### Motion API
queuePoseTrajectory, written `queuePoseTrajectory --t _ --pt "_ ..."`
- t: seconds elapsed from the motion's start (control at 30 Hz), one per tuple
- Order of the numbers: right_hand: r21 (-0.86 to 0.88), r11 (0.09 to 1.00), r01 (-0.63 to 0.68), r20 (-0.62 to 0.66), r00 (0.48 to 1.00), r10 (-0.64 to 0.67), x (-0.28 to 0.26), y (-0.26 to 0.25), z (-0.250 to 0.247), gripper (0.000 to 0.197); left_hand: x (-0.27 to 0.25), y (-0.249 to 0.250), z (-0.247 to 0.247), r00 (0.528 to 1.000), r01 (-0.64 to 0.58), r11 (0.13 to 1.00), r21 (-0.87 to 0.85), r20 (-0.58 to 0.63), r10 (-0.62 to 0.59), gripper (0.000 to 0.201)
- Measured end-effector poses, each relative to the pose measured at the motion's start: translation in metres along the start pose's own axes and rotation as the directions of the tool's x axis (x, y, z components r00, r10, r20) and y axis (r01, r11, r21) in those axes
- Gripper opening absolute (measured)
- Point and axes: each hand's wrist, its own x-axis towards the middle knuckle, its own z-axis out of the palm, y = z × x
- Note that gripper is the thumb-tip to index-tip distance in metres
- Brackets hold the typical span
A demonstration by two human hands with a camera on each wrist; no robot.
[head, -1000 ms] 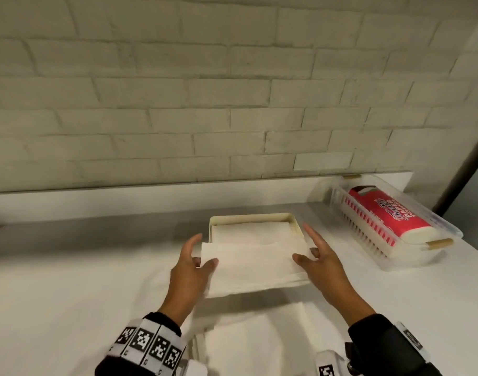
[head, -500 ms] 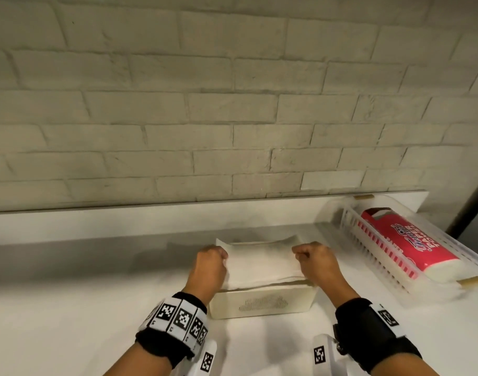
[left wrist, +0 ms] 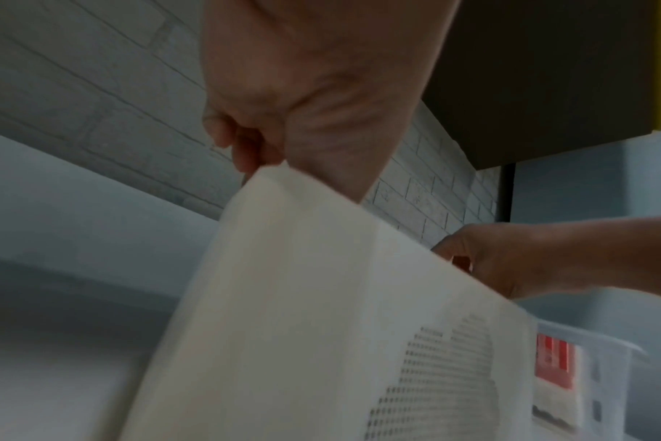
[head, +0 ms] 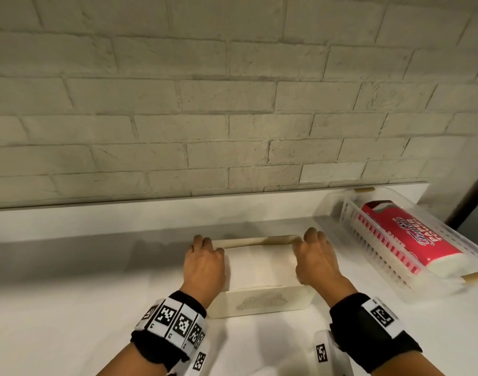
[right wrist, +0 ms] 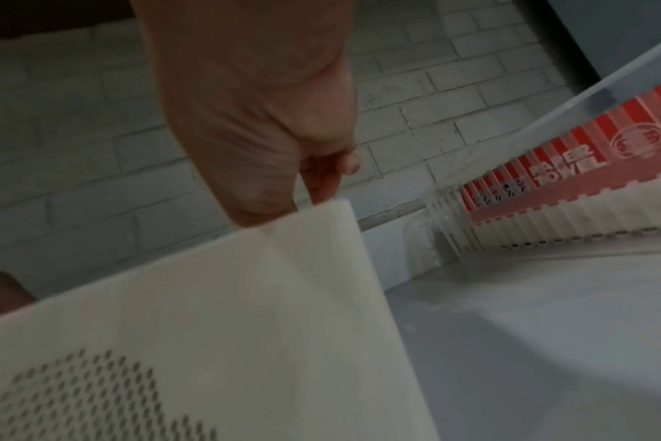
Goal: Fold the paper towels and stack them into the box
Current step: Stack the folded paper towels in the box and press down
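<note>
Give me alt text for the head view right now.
Both hands reach into a cream box on a white counter, the left hand and right hand at either end of a folded paper towel lying inside. At right, a clear basket holds a red paper towel pack.

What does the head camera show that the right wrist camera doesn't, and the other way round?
Only the head view shows the folded paper towel lying inside the box, the left hand at its left end, and both wristbands. Only the right wrist view shows the PAPER TOWEL lettering on the red package and the right hand from the palm side. Both show the box's perforated front wall, the slatted basket, the brick wall and the white counter.
</note>
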Motion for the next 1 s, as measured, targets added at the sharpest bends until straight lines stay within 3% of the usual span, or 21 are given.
queuePoseTrajectory --t 0.1,0.23,0.43,0.53,0.67,0.77,0.87,0.93,1.0 --pt "-0.058 0.998 -0.012 0.076 0.997 0.016 0.002 0.003 -0.011 0.047 0.004 -0.003 -0.011 0.997 -0.07 0.998 0.0 0.045 0.07 0.04" --pt "-0.167 0.986 -0.004 0.262 0.964 0.048 0.007 0.005 -0.013 0.055 0.008 -0.006 -0.016 0.945 -0.176 0.976 0.124 0.299 0.133 0.046" --pt "-0.167 0.986 -0.008 0.343 0.937 0.065 0.007 0.003 -0.005 0.048 0.002 -0.006 -0.019 0.937 -0.168 0.98 0.106 0.328 0.125 0.031" --pt "-0.055 0.998 -0.025 0.239 0.97 0.037 -0.002 0.006 -0.014 0.048 -0.007 -0.006 -0.031 0.955 -0.141 0.984 0.107 0.275 0.107 0.037" --pt "0.239 0.97 -0.045 0.004 0.999 0.045 -0.038 0.016 -0.031 0.044 -0.039 -0.003 -0.042 0.992 -0.115 0.988 -0.105 0.037 0.12 0.043" --pt "0.426 0.902 -0.066 0.036 0.998 0.056 -0.079 0.017 -0.032 0.034 -0.083 0.0 -0.042 0.989 -0.145 0.937 -0.318 -0.051 0.135 0.041" --pt "0.501 0.851 -0.157 0.226 0.973 0.046 -0.118 0.016 -0.013 0.037 -0.125 0.006 -0.027 0.976 -0.132 0.907 -0.399 0.109 0.19 0.046" --pt "0.465 0.859 -0.214 0.359 0.932 0.038 -0.14 0.011 0.005 0.046 -0.144 0.011 -0.01 0.933 -0.11 0.917 -0.382 0.28 0.228 0.058" --pt "0.439 0.854 -0.281 0.45 0.891 0.062 -0.158 0.006 0.025 0.058 -0.155 0.016 0.007 0.9 -0.104 0.925 -0.366 0.362 0.244 0.069"
